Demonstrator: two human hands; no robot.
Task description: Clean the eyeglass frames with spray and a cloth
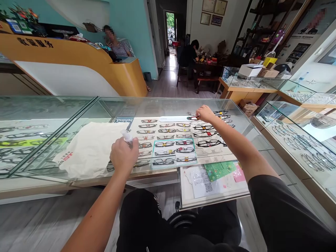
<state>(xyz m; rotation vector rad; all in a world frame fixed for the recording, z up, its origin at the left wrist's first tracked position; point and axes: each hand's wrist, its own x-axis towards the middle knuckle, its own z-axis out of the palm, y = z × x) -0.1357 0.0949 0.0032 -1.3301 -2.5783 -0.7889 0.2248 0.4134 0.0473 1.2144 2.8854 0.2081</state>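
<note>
My left hand (124,154) is wrapped round a small clear bottle (127,135) with a whitish top, held above the glass showcase (147,105). Beside it on the left, a cream cloth bag (88,148) with red lettering lies spread on the glass. My right hand (205,113) reaches across to the far right part of the showcase, its fingers closed on a dark pair of glasses (193,118). Rows of glasses (168,130) show beneath the glass top, some with yellow or red tags.
An open drawer (189,201) with a green leaflet (220,170) and papers juts out near my lap. More showcases (296,140) stand at the right. A curved counter (128,75) is at the back left, with one person seated behind it; another sits at a back table.
</note>
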